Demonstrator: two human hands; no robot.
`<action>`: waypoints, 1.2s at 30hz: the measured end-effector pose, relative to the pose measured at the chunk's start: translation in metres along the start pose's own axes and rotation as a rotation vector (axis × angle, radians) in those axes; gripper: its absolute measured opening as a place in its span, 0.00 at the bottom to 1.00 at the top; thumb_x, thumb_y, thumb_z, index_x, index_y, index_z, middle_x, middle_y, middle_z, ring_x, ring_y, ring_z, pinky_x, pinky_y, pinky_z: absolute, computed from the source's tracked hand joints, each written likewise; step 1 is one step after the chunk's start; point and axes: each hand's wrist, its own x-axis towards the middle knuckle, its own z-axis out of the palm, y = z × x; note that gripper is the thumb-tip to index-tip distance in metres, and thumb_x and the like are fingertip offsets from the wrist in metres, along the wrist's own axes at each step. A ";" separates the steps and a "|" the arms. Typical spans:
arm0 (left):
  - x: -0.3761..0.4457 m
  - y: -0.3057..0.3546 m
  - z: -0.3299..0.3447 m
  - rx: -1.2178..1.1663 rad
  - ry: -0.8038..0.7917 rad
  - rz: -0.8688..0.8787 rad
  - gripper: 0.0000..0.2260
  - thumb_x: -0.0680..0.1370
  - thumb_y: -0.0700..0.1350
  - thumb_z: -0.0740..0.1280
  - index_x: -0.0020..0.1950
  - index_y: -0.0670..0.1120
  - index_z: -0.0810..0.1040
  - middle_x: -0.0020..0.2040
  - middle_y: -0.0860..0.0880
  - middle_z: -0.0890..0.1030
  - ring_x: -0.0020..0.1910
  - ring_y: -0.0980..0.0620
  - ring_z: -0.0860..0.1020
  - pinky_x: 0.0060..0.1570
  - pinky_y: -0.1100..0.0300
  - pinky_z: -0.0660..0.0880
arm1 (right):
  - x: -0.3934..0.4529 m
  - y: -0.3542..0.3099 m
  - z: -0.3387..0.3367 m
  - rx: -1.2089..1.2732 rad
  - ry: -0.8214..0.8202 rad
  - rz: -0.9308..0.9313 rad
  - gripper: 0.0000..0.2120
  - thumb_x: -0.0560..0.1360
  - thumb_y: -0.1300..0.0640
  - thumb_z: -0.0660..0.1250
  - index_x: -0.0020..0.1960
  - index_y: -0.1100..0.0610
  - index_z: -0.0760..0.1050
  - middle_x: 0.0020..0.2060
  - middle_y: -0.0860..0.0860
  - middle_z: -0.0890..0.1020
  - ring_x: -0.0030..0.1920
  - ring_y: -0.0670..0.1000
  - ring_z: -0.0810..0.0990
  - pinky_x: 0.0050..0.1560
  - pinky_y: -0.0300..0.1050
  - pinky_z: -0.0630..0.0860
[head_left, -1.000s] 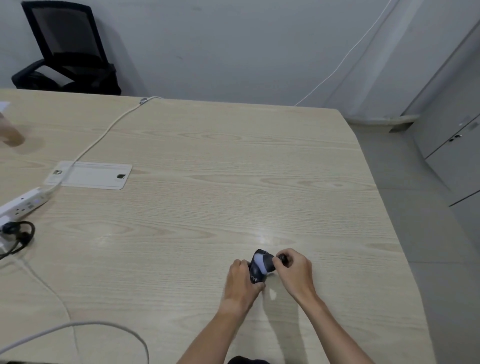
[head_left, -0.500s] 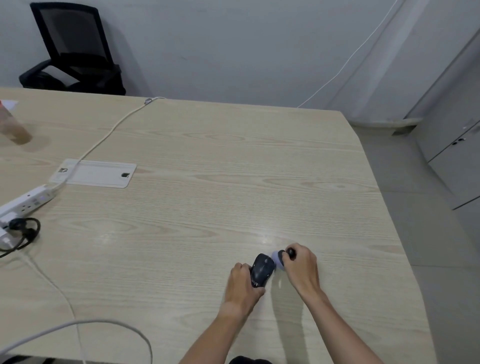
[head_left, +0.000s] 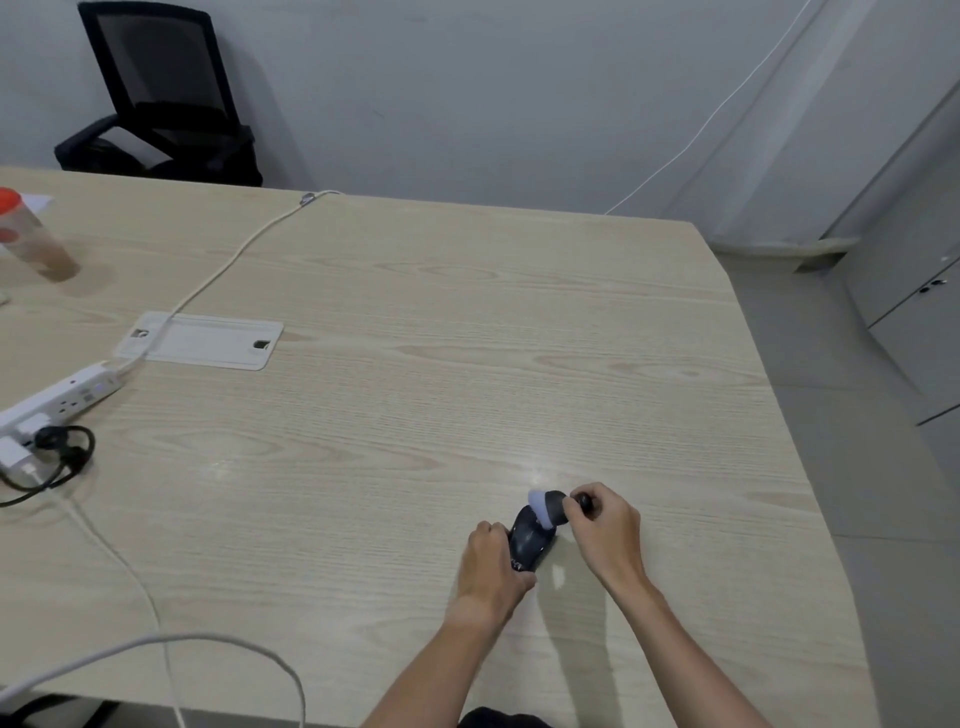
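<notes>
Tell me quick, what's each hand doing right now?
Left hand: gripping the dark mouse.
Right hand: pinching a small dark piece at the mouse's far end.

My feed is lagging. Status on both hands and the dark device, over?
Left hand grips dark device at its near end. Right hand pinches small black piece beside device's pale far end. Nothing close by in the way.

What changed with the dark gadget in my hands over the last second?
The dark gadget has been turned and lowered: its dark back now faces up along the table, with the pale part at the far end. Both holds stayed: the left hand grips its near end, the right hand pinches a small dark piece by the pale part. Nothing was let go.
</notes>
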 end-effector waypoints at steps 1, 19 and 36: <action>0.000 0.000 0.000 0.004 -0.003 -0.004 0.19 0.65 0.47 0.76 0.50 0.43 0.75 0.51 0.48 0.74 0.49 0.48 0.75 0.47 0.58 0.75 | -0.001 -0.001 0.001 0.009 -0.043 -0.001 0.04 0.73 0.61 0.70 0.39 0.57 0.80 0.35 0.48 0.82 0.37 0.46 0.79 0.37 0.34 0.71; 0.002 -0.002 0.003 0.060 0.001 0.025 0.17 0.66 0.46 0.73 0.50 0.43 0.74 0.51 0.47 0.74 0.50 0.48 0.74 0.46 0.61 0.72 | -0.003 0.008 0.004 -0.108 0.051 0.037 0.06 0.75 0.60 0.68 0.39 0.55 0.77 0.36 0.48 0.81 0.39 0.49 0.79 0.36 0.39 0.72; -0.003 -0.033 0.005 -0.133 -0.146 0.146 0.29 0.67 0.43 0.67 0.67 0.57 0.65 0.56 0.58 0.67 0.57 0.58 0.69 0.58 0.62 0.72 | -0.038 0.014 0.004 0.001 -0.017 -0.101 0.07 0.71 0.62 0.73 0.37 0.53 0.79 0.31 0.46 0.81 0.34 0.45 0.78 0.34 0.31 0.71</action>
